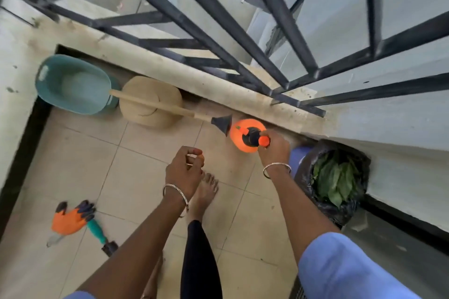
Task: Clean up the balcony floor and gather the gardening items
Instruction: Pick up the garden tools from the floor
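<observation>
Blue short sleeves [340, 272]; silver bangle [175, 198] each wrist; black leggings [199, 262]; bare feet [205, 192].

Your sprayer [239, 139] at one o'clock is orange with a black top; the basin [73, 85] at ten is teal, the hat [145, 116] tan, the gloves [69, 218] at eight orange with dark fingertips.

No text, label or number can be read anywhere.
</observation>
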Motion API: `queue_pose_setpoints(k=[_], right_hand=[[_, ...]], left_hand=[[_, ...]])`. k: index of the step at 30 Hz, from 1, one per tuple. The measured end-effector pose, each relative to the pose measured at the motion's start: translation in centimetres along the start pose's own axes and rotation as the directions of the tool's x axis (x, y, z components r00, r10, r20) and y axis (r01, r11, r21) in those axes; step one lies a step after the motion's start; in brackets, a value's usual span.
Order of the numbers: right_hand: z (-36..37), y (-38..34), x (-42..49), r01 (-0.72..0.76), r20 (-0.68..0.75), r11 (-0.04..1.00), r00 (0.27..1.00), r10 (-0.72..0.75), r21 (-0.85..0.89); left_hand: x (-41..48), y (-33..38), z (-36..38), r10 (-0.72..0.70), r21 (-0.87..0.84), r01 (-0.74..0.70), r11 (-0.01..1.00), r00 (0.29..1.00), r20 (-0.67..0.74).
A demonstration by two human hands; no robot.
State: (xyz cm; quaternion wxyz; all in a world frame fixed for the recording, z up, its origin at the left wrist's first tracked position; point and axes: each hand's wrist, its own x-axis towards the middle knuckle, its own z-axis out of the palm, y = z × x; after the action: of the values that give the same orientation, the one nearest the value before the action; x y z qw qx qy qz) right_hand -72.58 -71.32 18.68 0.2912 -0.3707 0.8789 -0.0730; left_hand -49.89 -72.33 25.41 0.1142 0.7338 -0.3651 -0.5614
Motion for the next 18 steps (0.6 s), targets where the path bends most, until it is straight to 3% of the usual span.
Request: queue_pose_setpoints(k=[4, 15, 18], right_hand=[[0.4, -0.6, 1.8, -0.007, -0.062, 1.0, 0.998, 0.008, 0.019], [-0.8, 0.2, 2.1, 0.046, 0.071, 0.99, 0.997, -0.037, -0.132], [-1.0, 0.0, 0.1, 0.068, 0.042, 0.988, 0.997, -0.063, -0.136]], left_hand=[[0.1, -1.8, -0.4, -0.038, 0.002, 0.038, 0.999, 0.999, -0.021], [-2.5, -3.8, -1.9, -0.177, -0.116, 0.168, 0.979, 0.981, -0.074], [-3.6, -4.8, -3.2, -0.192, -0.147, 0.176, 0.973, 0.976, -0.101]])
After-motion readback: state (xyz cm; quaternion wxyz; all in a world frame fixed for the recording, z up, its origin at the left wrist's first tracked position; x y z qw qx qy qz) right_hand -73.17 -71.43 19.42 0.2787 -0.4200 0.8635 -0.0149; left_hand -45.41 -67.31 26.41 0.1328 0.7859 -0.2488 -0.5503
